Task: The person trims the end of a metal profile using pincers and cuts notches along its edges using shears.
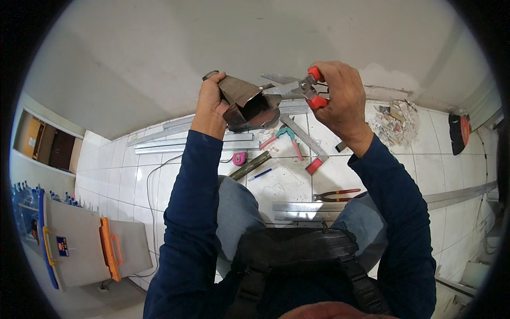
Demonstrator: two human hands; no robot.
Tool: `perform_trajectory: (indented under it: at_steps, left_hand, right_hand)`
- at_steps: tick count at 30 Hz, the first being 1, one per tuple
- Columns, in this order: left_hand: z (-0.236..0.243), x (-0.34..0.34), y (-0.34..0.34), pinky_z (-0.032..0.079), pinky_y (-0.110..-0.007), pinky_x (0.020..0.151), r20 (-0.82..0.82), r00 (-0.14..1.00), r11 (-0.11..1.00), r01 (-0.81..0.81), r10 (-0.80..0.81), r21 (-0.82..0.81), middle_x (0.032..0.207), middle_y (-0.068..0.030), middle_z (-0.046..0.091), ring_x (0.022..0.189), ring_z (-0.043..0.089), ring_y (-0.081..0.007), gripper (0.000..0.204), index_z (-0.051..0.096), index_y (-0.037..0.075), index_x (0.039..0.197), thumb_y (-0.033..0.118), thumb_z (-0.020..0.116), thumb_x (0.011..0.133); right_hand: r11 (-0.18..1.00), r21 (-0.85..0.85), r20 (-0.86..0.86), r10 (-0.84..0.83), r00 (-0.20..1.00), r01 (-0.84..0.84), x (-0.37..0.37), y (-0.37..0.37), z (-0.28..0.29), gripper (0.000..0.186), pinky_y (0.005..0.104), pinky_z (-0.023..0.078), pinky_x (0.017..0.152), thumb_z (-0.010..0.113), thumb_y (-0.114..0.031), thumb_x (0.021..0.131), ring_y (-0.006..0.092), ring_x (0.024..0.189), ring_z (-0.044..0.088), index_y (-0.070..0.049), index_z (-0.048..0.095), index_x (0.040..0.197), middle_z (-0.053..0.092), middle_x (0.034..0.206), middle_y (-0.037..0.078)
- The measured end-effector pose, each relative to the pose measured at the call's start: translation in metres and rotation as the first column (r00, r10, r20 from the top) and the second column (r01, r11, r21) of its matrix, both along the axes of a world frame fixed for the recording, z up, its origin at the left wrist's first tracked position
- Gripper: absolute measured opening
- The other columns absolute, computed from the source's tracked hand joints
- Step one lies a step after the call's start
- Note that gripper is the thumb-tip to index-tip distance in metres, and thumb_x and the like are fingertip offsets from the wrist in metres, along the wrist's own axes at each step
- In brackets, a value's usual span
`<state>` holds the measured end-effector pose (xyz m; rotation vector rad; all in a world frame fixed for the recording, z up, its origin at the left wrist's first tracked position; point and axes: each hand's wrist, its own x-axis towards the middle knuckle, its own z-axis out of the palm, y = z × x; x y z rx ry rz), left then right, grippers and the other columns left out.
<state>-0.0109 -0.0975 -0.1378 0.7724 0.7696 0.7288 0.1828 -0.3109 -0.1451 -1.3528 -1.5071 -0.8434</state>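
Observation:
Raised in front of me, my left hand (212, 98) grips a dark brown, box-shaped metal piece (241, 93), its hollow end facing right and its edges bent. My right hand (340, 101) is closed on red-handled metal snips (308, 86), with the blades reaching left to the upper right edge of the piece; whether they cut into it, I cannot tell. Below lie pliers with pink and teal handles (289, 135), a metal square with a red handle (316, 165), a pink tape measure (239, 158), a dark tube (252, 162) and a blue pen (263, 173).
Metal profiles (194, 149) lie on the tiled floor (133, 186) along the wall (170, 64) and at my knees, beside pincers (337, 194). Debris (398, 125) and a black-red object (458, 133) are at right; toolboxes (71, 242), a cable and water bottles (21, 207) at left.

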Motion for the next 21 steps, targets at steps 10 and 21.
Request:
perform_trajectory:
  at_steps: [10,21]
  left_hand:
    - [-0.005,0.003,-0.005,0.056,-0.043,0.067,-0.012,0.999,0.998,0.046,-0.046,-0.033,0.089,-0.0101,0.062,0.076,0.064,-0.0255,0.028,0.053,0.005,0.105,0.031,0.053,0.098]
    - [-0.010,-0.008,0.002,0.057,-0.042,0.056,0.141,0.973,0.961,0.207,-0.183,-0.186,0.078,-0.0181,0.063,0.064,0.066,-0.0293,0.024,0.050,0.003,0.103,0.024,0.059,0.095]
  right_hand:
    - [0.988,-0.091,-0.063,0.122,0.991,-0.128,-0.008,-0.006,0.001,0.048,0.0386,0.050,0.068,0.080,-0.002,0.058,0.0281,0.076,0.063,-0.013,0.064,0.101,0.065,0.089,0.006]
    - [0.337,-0.514,-0.788,0.178,0.590,-0.788,-0.019,-0.018,0.009,0.030,0.0369,0.050,0.070,0.076,-0.028,0.085,0.0346,0.073,0.063,-0.007,0.069,0.106,0.068,0.081,0.015]
